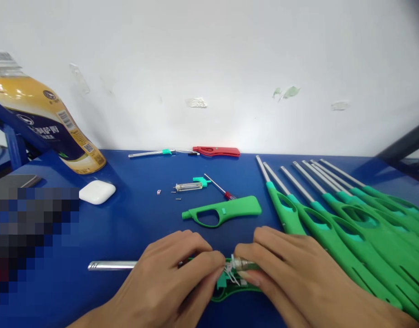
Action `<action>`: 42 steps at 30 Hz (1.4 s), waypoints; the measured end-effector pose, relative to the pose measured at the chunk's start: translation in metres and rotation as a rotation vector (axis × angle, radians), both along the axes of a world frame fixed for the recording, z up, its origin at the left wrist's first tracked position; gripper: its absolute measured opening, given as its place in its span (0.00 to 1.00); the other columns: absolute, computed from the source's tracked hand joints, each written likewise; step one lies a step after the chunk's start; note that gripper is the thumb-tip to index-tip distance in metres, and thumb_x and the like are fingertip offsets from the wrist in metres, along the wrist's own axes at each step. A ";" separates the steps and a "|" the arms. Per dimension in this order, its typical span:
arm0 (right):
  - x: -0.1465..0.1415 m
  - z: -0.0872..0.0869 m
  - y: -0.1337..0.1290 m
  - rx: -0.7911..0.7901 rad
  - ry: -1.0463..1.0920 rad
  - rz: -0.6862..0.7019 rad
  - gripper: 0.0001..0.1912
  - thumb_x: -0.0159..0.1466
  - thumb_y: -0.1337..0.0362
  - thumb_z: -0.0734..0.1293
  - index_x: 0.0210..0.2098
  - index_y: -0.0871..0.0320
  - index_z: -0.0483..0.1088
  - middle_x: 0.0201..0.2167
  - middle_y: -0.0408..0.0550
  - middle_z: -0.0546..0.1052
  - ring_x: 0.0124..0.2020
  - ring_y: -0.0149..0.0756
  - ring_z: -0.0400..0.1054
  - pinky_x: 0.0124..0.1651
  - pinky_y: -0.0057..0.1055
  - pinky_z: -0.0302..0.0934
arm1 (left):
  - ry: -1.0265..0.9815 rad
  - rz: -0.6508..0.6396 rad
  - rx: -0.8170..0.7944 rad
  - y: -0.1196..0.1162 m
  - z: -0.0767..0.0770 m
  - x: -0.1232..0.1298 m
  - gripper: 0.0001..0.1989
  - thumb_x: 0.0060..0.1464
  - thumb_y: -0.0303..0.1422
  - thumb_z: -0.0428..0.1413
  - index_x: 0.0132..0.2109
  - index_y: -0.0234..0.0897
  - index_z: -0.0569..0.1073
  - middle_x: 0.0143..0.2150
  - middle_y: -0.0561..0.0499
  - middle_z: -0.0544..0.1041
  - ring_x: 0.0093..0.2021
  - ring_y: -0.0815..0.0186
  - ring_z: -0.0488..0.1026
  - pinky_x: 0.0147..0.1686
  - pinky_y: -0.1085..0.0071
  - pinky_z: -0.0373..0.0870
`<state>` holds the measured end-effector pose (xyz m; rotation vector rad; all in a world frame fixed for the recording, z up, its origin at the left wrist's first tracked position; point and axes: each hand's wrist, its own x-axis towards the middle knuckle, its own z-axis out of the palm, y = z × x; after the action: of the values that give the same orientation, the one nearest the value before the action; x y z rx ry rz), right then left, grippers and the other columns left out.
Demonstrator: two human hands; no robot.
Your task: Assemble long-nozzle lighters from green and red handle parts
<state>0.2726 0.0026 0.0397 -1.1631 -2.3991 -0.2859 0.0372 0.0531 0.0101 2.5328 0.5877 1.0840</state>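
My left hand (pixel 175 278) is closed, thumb and forefinger pinched at white wires in an open green lighter body (pixel 226 296). A metal tube (pixel 110 265) sticks out to the left from under that hand. My right hand (pixel 281 273) is closed on a small clear cylinder (pixel 242 263) above the body's right part. Beyond the hands lies a loose green shell half (pixel 240 208). Farther back are a clear part with a teal trigger (pixel 191 186), a red-handled screwdriver (pixel 218 187) and tiny screws (pixel 176 195).
Several green lighters (pixel 332 218) lie fanned out on the right. A red lighter body (pixel 218 151) and a thin tube (pixel 146 154) lie near the wall. A bottle (pixel 48 118), a white case (pixel 97 192) and a dark object (pixel 18 182) are at the left of the blue table (pixel 134 223).
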 end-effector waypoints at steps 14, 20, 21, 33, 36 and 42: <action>0.002 0.004 -0.004 -0.012 0.060 -0.031 0.21 0.83 0.63 0.52 0.46 0.56 0.76 0.35 0.45 0.84 0.35 0.34 0.82 0.37 0.30 0.72 | 0.030 -0.011 0.027 0.001 0.004 0.001 0.10 0.67 0.18 0.57 0.48 0.36 0.77 0.38 0.50 0.82 0.36 0.65 0.76 0.37 0.68 0.76; 0.002 0.006 -0.008 0.014 0.021 -0.024 0.22 0.83 0.64 0.52 0.46 0.56 0.77 0.35 0.45 0.84 0.34 0.33 0.82 0.37 0.30 0.73 | 0.031 -0.009 0.055 0.003 0.007 0.002 0.10 0.68 0.18 0.56 0.47 0.36 0.77 0.37 0.52 0.82 0.35 0.67 0.76 0.38 0.69 0.75; 0.002 0.006 -0.008 0.016 0.015 -0.026 0.22 0.83 0.64 0.52 0.46 0.55 0.77 0.35 0.45 0.84 0.34 0.33 0.82 0.37 0.30 0.73 | 0.040 -0.006 0.059 0.003 0.007 0.002 0.09 0.68 0.19 0.56 0.47 0.37 0.77 0.36 0.53 0.82 0.35 0.67 0.77 0.38 0.69 0.75; -0.001 0.003 -0.006 0.031 0.026 -0.017 0.22 0.83 0.64 0.52 0.45 0.56 0.76 0.34 0.44 0.83 0.32 0.32 0.80 0.35 0.30 0.70 | 0.061 0.000 0.128 0.002 0.012 0.000 0.10 0.70 0.19 0.54 0.46 0.36 0.78 0.36 0.52 0.83 0.35 0.67 0.81 0.42 0.67 0.75; -0.003 -0.002 -0.003 0.035 0.053 -0.004 0.27 0.84 0.64 0.49 0.41 0.56 0.77 0.31 0.44 0.81 0.28 0.31 0.77 0.31 0.31 0.68 | 0.084 0.006 0.130 0.002 0.010 0.003 0.11 0.70 0.18 0.53 0.45 0.36 0.77 0.36 0.52 0.83 0.35 0.67 0.80 0.41 0.67 0.75; 0.000 0.002 -0.005 -0.053 0.052 -0.011 0.24 0.84 0.63 0.51 0.41 0.55 0.75 0.31 0.42 0.78 0.29 0.31 0.75 0.32 0.30 0.66 | 0.076 -0.032 0.119 0.004 0.006 0.000 0.13 0.68 0.16 0.53 0.47 0.36 0.79 0.36 0.52 0.82 0.34 0.68 0.77 0.39 0.68 0.73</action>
<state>0.2726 -0.0024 0.0413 -1.1926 -2.3697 -0.1939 0.0376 0.0568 0.0164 2.6858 0.5146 1.0448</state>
